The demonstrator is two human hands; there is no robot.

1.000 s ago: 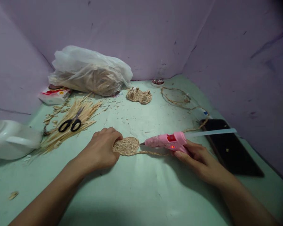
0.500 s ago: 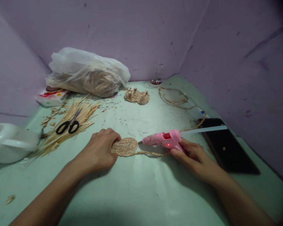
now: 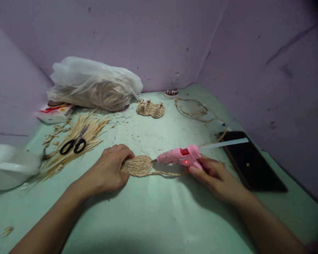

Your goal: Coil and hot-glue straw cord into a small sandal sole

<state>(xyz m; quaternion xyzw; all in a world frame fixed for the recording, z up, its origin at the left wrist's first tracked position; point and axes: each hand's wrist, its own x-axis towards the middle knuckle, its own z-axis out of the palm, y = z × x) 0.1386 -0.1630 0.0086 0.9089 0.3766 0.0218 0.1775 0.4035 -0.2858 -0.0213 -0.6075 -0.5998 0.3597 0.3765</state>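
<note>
My left hand (image 3: 110, 169) rests with curled fingers on the left edge of a flat coiled jute mat (image 3: 139, 165), holding it down on the green table. My right hand (image 3: 216, 176) grips a pink hot glue gun (image 3: 178, 157) whose red light is on. Its nozzle tip touches the right edge of the coil. A clear glue stick (image 3: 224, 143) sticks out of the gun's back. A loose jute cord (image 3: 166, 173) trails from the coil toward my right hand.
Black scissors (image 3: 72, 145) lie on a pile of straw strips (image 3: 69, 144) at the left. Behind are a plastic bag of fibre (image 3: 95, 84), a small box (image 3: 54, 112), a second jute piece (image 3: 151, 108) and loose cord (image 3: 192, 107). A black phone (image 3: 250, 160) lies right, a white container (image 3: 12, 165) far left.
The glue gun's tip has closed in on the right edge of the coil. The view has shifted slightly. My left hand stays on the coil.
</note>
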